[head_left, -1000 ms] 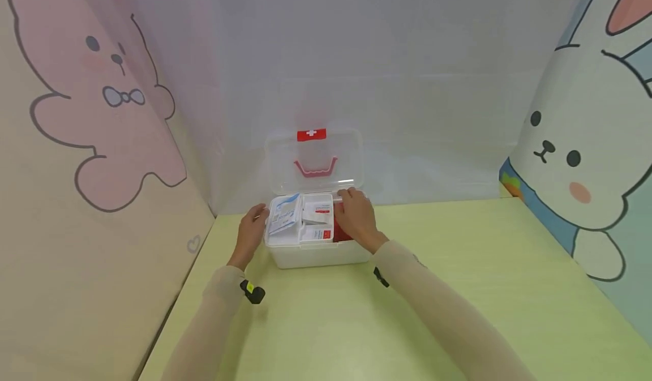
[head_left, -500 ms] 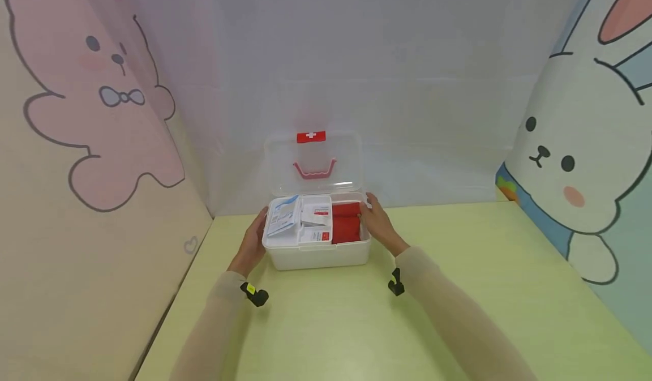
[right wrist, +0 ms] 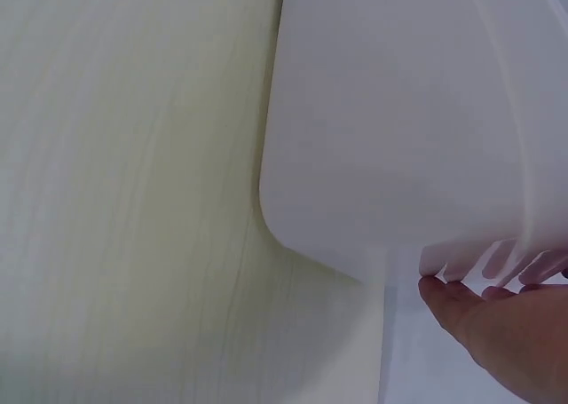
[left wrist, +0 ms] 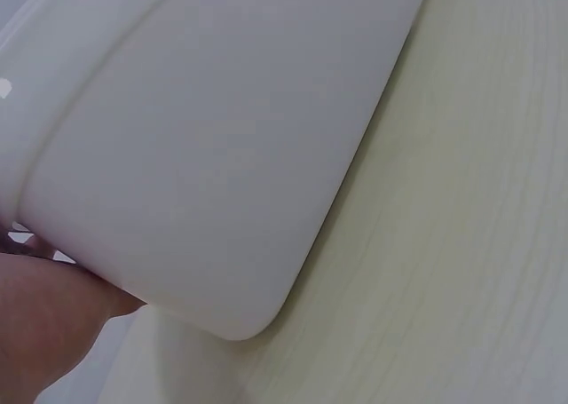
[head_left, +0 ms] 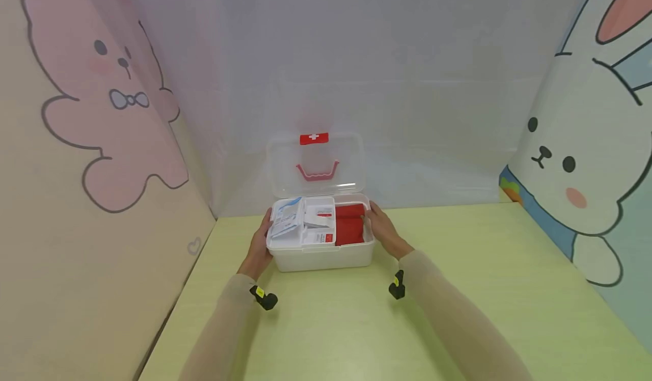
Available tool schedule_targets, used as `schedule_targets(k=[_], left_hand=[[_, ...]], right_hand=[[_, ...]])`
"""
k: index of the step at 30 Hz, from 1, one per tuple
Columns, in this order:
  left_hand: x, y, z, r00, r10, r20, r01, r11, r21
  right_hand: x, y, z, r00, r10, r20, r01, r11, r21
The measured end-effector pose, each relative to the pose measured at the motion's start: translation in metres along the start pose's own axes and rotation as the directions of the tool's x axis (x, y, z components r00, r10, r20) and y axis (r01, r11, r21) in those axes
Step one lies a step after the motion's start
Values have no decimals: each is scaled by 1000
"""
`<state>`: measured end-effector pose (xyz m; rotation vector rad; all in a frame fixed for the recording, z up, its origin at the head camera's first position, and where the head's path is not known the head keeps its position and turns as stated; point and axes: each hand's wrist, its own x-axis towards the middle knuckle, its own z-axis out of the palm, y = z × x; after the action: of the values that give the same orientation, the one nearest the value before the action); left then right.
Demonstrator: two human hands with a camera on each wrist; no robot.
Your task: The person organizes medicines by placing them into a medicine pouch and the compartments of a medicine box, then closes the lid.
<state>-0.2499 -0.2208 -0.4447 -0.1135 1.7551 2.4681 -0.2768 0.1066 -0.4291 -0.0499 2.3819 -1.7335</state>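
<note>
A white first-aid box point(head_left: 326, 261) stands on the table with its clear lid point(head_left: 285, 168) raised against the backdrop. My left hand point(head_left: 260, 249) lies along the box's left end; the left wrist view shows part of that hand point(left wrist: 44, 320) against the wall below the rim. At the right end is my right hand point(head_left: 384, 231), fingertips touching the wall under the rim in the right wrist view. Inside sit a white tray point(head_left: 287, 244) with several white packets point(head_left: 285, 222), and red pouches point(head_left: 349, 231) at the right.
The lid carries a red handle point(head_left: 318, 174) and a red latch point(head_left: 313, 138) with a white cross. A pale wood-grain table point(head_left: 326, 324) extends in front of the box. Walls with cartoon animals stand left and right, with a white sheet point(head_left: 433, 115) behind.
My right hand has moved from over the red pouches to the box's right end. My left hand has slid forward along the left end. The pouches are now uncovered.
</note>
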Motion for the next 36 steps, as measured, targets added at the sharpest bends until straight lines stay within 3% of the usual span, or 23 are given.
schedule_targets(k=[9, 23, 36], left_hand=[[-6, -8, 21, 999, 36, 28, -36, 999, 10], [-16, -30, 61, 1000, 21, 22, -22, 996, 81], [-39, -43, 83, 999, -14, 32, 10, 992, 124]], right_hand=[[-10, 8, -18, 1000, -3, -30, 3, 1000, -8], [-37, 26, -56, 999, 6, -37, -6, 1000, -1], [-68, 36, -75, 998, 39, -52, -38, 999, 24]])
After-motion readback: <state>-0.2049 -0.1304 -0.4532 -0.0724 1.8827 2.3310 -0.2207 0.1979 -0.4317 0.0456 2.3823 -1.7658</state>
